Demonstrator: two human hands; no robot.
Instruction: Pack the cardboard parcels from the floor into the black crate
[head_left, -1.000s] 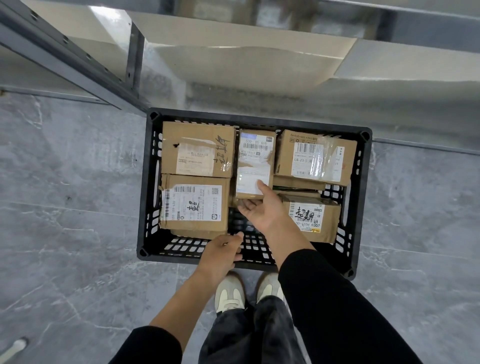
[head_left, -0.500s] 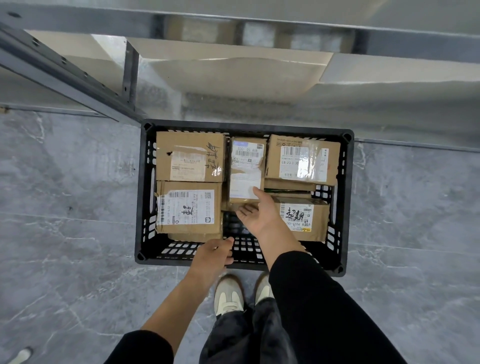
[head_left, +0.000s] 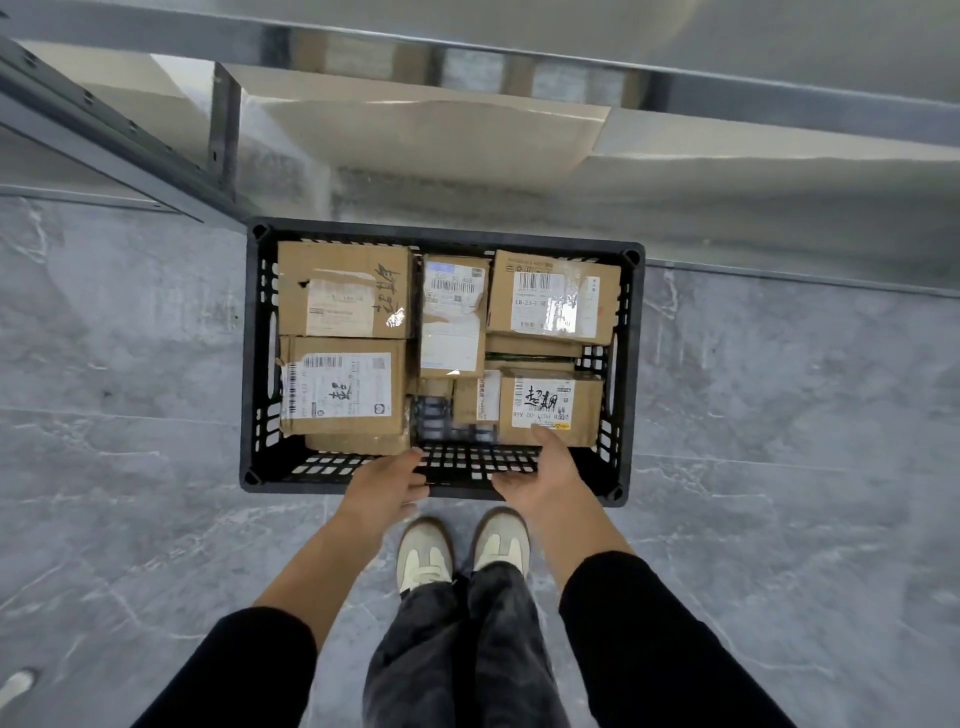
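Left grip (head_left: 387, 480) curled on crate (head_left: 441, 235) rim, right grip (head_left: 535, 475) loose, empty. Could spill boxes (head_left: 343, 389) if lifted one-sided.

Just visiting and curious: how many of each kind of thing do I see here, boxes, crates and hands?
Cardboard parcels with a label showing: 6 (edges of more show beneath, too hidden to count)
Black crate: 1
Hands, left hand and right hand: 2
Total: 9
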